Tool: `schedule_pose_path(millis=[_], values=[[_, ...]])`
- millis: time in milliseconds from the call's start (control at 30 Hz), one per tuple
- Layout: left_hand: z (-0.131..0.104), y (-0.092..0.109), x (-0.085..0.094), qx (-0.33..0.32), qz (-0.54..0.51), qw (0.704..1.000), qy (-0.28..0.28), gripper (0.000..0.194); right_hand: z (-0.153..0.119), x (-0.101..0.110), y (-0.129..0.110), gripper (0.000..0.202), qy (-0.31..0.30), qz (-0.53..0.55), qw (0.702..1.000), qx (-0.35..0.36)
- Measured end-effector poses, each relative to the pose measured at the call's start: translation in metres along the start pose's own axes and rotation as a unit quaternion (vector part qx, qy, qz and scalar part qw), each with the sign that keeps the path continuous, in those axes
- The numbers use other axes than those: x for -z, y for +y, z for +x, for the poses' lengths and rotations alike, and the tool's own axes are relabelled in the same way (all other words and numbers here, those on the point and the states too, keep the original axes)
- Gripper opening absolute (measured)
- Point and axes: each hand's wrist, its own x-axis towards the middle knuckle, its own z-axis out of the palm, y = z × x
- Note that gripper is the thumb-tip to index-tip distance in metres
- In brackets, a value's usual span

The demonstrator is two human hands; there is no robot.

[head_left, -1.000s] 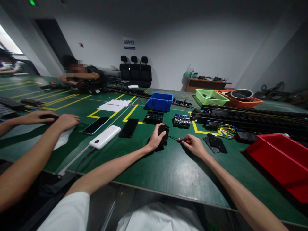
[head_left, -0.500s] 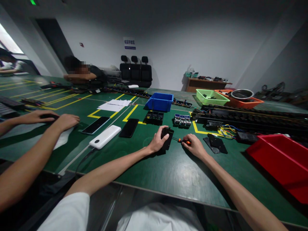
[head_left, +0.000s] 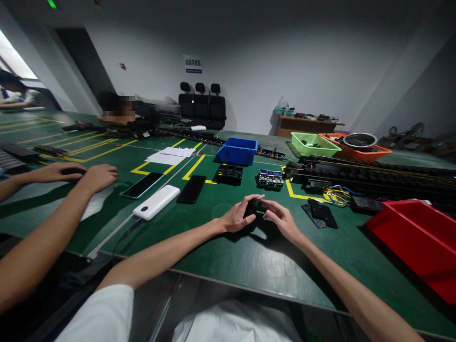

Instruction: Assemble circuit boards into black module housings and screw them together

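Just above the green table, a small dark plastic case (head_left: 255, 207) is held between my two hands. My left hand (head_left: 235, 217) closes around its left side, thumb in front and fingers over the top. From the right, the fingertips of my right hand (head_left: 285, 221) pinch the case's other edge. The orange-and-black screwdriver cannot be seen now. Beyond my hands sit a black module (head_left: 229, 175) and a module with blue-topped parts (head_left: 270, 178). Flat black plates (head_left: 319, 213) lie to the right of my right hand.
A red bin (head_left: 413, 237) stands at right, near wires (head_left: 338, 194) and a long black assembly (head_left: 377, 173). A blue bin (head_left: 237, 151) is behind. Leftward lie a black phone (head_left: 191, 189), a white power bank (head_left: 156, 203) and a co-worker's hands (head_left: 101, 178).
The black case has been turned, so its broad face no longer shows. My right hand has moved left onto it, and the screwdriver has gone out of sight.
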Motion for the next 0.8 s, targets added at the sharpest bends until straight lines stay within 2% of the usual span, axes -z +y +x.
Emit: schedule_pose_path(millis=[167, 300, 433, 533, 633, 800], values=[[-0.001, 0.002, 0.001, -0.007, 0.032, 0.999, -0.034, 0.067, -0.001, 0.000, 0.000, 0.046, -0.004, 0.049, 0.999, 0.002], [0.000, 0.002, 0.001, 0.004, 0.050, 0.998, -0.048, 0.070, -0.003, -0.001, -0.001, 0.045, 0.023, 0.010, 1.000, 0.004], [0.002, 0.003, 0.002, 0.001, 0.047, 0.998, -0.040, 0.068, -0.005, -0.003, -0.003, 0.038, 0.061, -0.040, 0.996, 0.040], [0.002, 0.005, 0.002, -0.014, 0.014, 0.999, -0.028, 0.065, -0.007, -0.006, -0.006, 0.032, 0.081, -0.074, 0.991, 0.081], [0.000, 0.005, -0.001, 0.001, -0.029, 1.000, -0.007, 0.064, -0.008, -0.009, -0.008, 0.033, 0.099, -0.093, 0.984, 0.116], [-0.002, 0.004, -0.006, 0.034, -0.001, 0.999, 0.035, 0.069, -0.009, -0.011, -0.003, 0.036, 0.087, -0.094, 0.973, 0.189]])
